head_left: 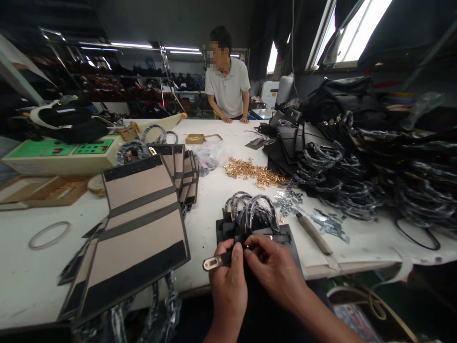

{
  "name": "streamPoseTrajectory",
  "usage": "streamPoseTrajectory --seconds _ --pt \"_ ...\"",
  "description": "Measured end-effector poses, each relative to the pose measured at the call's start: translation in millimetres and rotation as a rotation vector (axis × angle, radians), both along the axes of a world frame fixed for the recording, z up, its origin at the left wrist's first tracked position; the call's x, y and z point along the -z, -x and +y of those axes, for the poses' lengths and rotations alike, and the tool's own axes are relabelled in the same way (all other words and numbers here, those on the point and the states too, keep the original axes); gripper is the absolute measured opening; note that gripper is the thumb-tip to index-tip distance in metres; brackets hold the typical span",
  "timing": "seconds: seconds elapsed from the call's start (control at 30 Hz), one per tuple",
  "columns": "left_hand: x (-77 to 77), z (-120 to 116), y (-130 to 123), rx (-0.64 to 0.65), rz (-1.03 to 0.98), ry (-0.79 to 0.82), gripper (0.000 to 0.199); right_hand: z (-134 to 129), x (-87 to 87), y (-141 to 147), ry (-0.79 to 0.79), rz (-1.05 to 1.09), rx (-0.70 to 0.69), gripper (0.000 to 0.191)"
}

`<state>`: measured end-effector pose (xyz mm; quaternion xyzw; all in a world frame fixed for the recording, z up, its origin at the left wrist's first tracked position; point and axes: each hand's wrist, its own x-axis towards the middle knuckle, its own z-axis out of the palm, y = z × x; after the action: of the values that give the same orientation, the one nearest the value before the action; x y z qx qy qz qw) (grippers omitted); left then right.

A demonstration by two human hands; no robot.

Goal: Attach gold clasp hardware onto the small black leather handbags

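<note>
My left hand [230, 281] is closed around a black strap [225, 258], thumb on top. A gold slotted plate [213, 262] caps the strap's end, sticking out to the left. Close beside it, the thumb and fingertips of my right hand [273, 264] are pinched together at the strap; a tiny shiny bit shows there, too small to name. Just beyond both hands lie black bag pieces [291, 238] with plastic-wrapped curved handles [262, 212]. A loose heap of small gold fittings [250, 171] is farther up the white table [203, 214].
Left, black-edged beige-lined panels [139, 233] are stacked, overhanging the front edge. Right are silver metal plates [330, 224], a tool with a wrapped handle [314, 233] and piled black bag parts [321, 162]. A green-panelled machine [64, 152] stands left. Across the table, a person [228, 85] leans on it.
</note>
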<state>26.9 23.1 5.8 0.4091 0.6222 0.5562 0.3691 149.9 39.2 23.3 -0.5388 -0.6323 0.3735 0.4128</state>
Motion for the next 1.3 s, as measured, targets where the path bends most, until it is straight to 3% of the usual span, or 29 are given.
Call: streamPoseTrajectory --seconds 0.23,0.43,0.57,0.73,0.83,0.9,0.97,1.07,1.13,1.2,1.3 --pt "0.9 0 2 0.062 0.011 -0.078 0.030 4 3.7 1 0.002 0.018 0.027 0.014" --pt "-2.8 3 6 0.039 -0.147 -0.004 0.040 6 10.0 -1 0.140 0.362 0.041 0.028" --pt "-4.8 2 7 0.022 -0.139 0.021 0.045 12 10.4 -3 0.198 0.453 0.003 0.030" --pt "6.0 11 11 0.022 -0.045 0.047 0.044 22 10.3 12 0.231 0.439 0.020 0.031" --pt "15.5 24 18 -0.018 -0.156 0.101 0.043 22 3.7 9 0.219 0.457 -0.004 0.033" --pt "17.9 32 23 -0.033 -0.291 0.165 0.045 20 -1.6 -8 0.179 0.479 -0.020 0.036" --pt "16.1 36 27 -0.038 -0.413 0.231 0.047 24 -3.0 -37 0.077 0.391 0.092 0.036" --pt "8.5 35 28 -0.026 -0.482 0.235 0.051 47 8.4 -90 -0.086 -0.036 0.389 0.033" --pt "4.8 31 25 -0.013 -0.443 0.161 0.055 69 23.8 -116 -0.093 -0.276 0.388 0.023" --pt "4.4 25 24 -0.032 -0.286 0.075 0.066 87 41.0 -129 -0.060 -0.369 0.323 0.019" --pt "6.4 9 26 -0.106 0.155 -0.078 0.079 103 60.4 -132 -0.019 -0.409 0.287 0.016"
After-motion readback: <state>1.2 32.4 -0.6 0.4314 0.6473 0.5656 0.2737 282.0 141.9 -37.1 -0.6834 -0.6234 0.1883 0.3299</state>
